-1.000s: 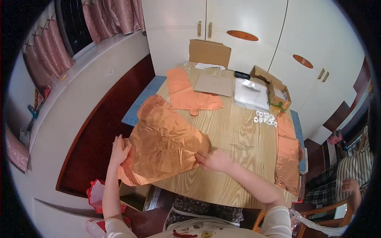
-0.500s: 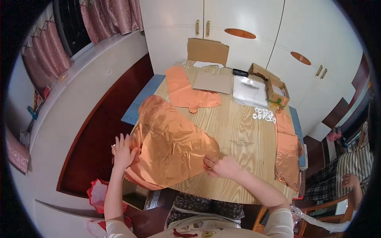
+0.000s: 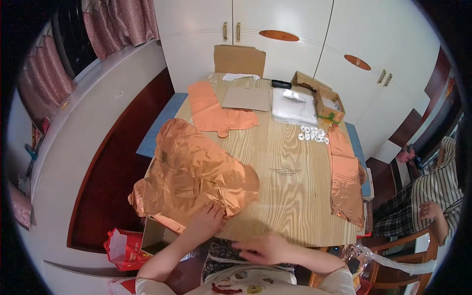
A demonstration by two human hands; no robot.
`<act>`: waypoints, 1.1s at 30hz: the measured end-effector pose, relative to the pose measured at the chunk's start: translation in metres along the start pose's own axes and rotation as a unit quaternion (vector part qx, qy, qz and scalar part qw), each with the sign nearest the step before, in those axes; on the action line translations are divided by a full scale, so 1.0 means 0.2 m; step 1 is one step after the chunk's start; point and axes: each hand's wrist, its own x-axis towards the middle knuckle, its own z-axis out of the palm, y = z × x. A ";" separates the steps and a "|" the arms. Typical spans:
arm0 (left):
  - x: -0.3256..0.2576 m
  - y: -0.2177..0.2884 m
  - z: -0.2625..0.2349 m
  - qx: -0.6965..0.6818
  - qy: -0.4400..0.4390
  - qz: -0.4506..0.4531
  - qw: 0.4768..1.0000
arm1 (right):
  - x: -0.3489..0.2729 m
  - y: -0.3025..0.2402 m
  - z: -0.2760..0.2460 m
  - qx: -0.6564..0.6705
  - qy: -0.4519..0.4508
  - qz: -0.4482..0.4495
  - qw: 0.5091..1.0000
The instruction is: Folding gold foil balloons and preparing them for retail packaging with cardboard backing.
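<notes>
A large crumpled rose-gold foil balloon [image 3: 194, 172] lies flat over the near left part of the wooden table [image 3: 290, 187] and hangs past its left edge. My left hand [image 3: 205, 221] rests on the balloon's near edge, fingers pressed onto the foil. My right hand [image 3: 263, 248] is blurred at the table's near edge, close to my body, fingers spread and holding nothing.
Flat orange foil balloons [image 3: 216, 110] lie at the far left, more foil pieces [image 3: 346, 184] along the right edge. A cardboard sheet [image 3: 247, 98], clear plastic packet [image 3: 295, 105], small open box [image 3: 328, 101] and white rings [image 3: 313, 135] sit at the far side. A seated person [image 3: 432, 196] is at right. A red bag [image 3: 120, 246] lies on the floor.
My left hand moved from the balloon's left side to its near edge. My right hand left the foil and pulled back to the table's near edge. The balloon shifted slightly left.
</notes>
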 end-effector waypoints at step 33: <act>0.32 -0.14 0.02 -0.233 0.013 0.027 0.972 | 0.52 0.56 -0.07 0.521 0.313 0.171 0.776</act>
